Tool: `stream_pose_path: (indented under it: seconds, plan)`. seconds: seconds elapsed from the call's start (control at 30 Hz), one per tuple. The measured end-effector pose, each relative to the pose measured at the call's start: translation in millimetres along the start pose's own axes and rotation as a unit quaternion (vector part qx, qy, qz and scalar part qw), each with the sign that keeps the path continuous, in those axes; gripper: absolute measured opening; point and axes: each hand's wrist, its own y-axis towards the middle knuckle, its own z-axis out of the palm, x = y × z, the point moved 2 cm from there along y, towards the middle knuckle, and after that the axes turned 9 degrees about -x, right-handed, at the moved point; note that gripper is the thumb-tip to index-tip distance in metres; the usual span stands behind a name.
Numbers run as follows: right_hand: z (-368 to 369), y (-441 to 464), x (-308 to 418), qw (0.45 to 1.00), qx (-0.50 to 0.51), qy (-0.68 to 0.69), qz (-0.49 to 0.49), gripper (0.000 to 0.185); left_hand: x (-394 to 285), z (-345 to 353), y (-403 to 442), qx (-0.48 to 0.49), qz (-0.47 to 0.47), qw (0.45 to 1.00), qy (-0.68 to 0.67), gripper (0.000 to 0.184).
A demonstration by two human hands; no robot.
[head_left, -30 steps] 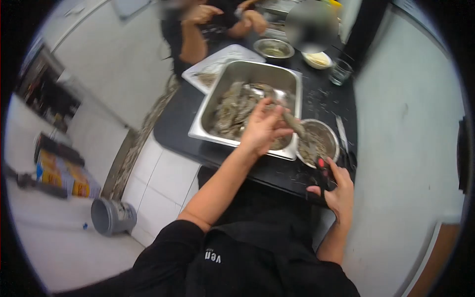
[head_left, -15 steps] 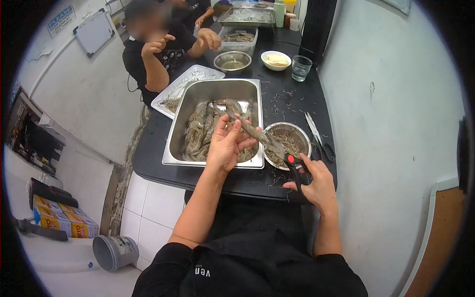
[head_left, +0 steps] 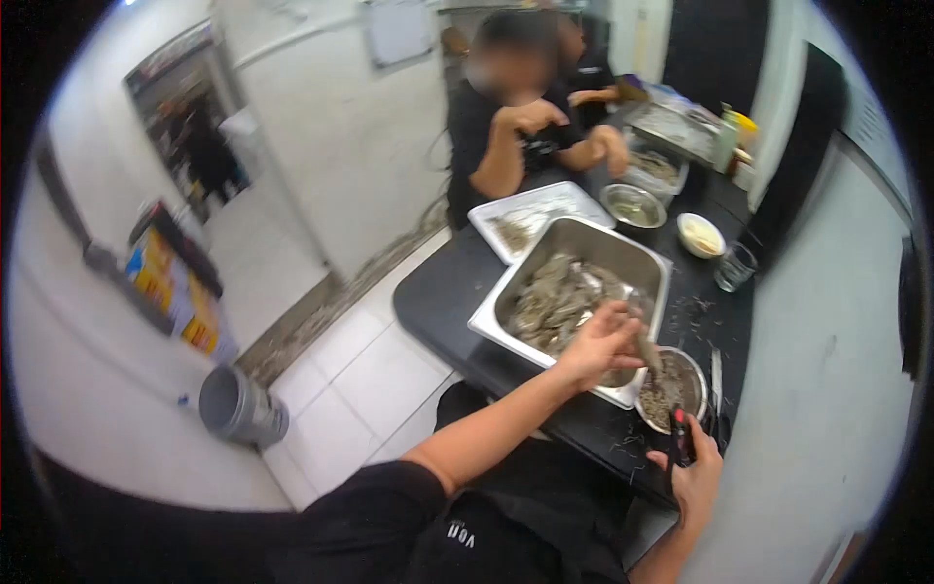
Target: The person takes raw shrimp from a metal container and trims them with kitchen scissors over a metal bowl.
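My left hand (head_left: 601,348) pinches a grey shrimp (head_left: 647,352) over the right edge of a deep steel pan (head_left: 532,352), where many raw shrimp (head_left: 556,300) lie. The shrimp points down toward a round steel bowl (head_left: 697,378) of trimmed bits. My right hand (head_left: 697,469) is closed on black scissors with a red pivot (head_left: 679,417), at the bowl's near edge. Motion blur hides whether the blades touch the shrimp.
Behind the pan are a white tray (head_left: 484,222), a steel bowl of liquid (head_left: 634,206), a white bowl (head_left: 701,236) and a glass (head_left: 736,267). More scissors (head_left: 717,375) lie at the right. A co-worker (head_left: 506,136) stands across the table; another person is behind.
The camera view has swung, so the table and both hands appear lower and further right. My hands keep hold of the shrimp and the scissors above the small bowl.
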Motion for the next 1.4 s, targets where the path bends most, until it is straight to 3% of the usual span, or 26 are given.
stream_pose_path:
  seconds: [0.13, 0.2, 0.23, 0.33, 0.4, 0.47, 0.9, 1.03, 1.07, 1.2, 1.23, 1.33, 1.4]
  plan:
    - [0, -2, -1, 0.999, 0.004, -0.036, -0.016, 0.084, 1, -3, 0, 0.040, 0.015, 0.998, -0.037, 0.028]
    - [-4, -1, 15, 0.997, 0.040, -0.051, 0.035, 0.082, 2, -1, 1, 0.053, 0.024, 0.998, -0.020, 0.027]
    - [0, -2, 6, 0.999, 0.014, -0.038, -0.034, 0.085, 1, -2, 0, 0.058, 0.012, 0.998, -0.028, 0.027]
    - [6, -3, -7, 0.998, 0.005, -0.025, -0.049, 0.087, 2, 1, -5, 0.003, 0.022, 1.000, -0.015, 0.029]
    - [14, 2, -7, 0.995, -0.043, -0.022, -0.093, 0.089, 5, -3, 1, 0.059, 0.007, 0.998, -0.030, 0.031]
    - [6, 0, 6, 0.999, -0.008, -0.040, -0.028, 0.090, -3, -3, 1, 0.077, 0.005, 0.997, -0.023, 0.031]
    - [2, -1, -9, 0.999, -0.017, -0.036, 0.019, 0.083, -2, -1, -3, 0.080, -0.010, 0.996, -0.035, 0.030]
    - [5, -3, -9, 0.999, 0.005, -0.043, 0.017, 0.086, 1, -5, -3, 0.087, -0.013, 0.995, -0.046, 0.030]
    - [9, -1, -16, 0.999, 0.009, -0.030, -0.023, 0.087, 2, -7, -2, 0.088, -0.024, 0.995, -0.044, 0.030]
    - [2, -2, -3, 0.999, -0.014, 0.000, -0.048, 0.091, 3, -6, -3, 0.021, -0.012, 1.000, -0.015, 0.030]
    - [0, -1, 2, 0.997, -0.019, -0.020, -0.074, 0.091, 5, -6, 0, 0.029, -0.005, 0.999, -0.026, 0.030]
    - [-6, -4, -1, 0.998, -0.023, -0.055, -0.018, 0.090, -2, -3, -5, 0.052, -0.009, 0.998, -0.028, 0.028]
    - [-2, -6, -6, 0.998, -0.017, -0.034, -0.053, 0.088, 5, -9, 1, 0.073, 0.006, 0.997, -0.022, 0.024]
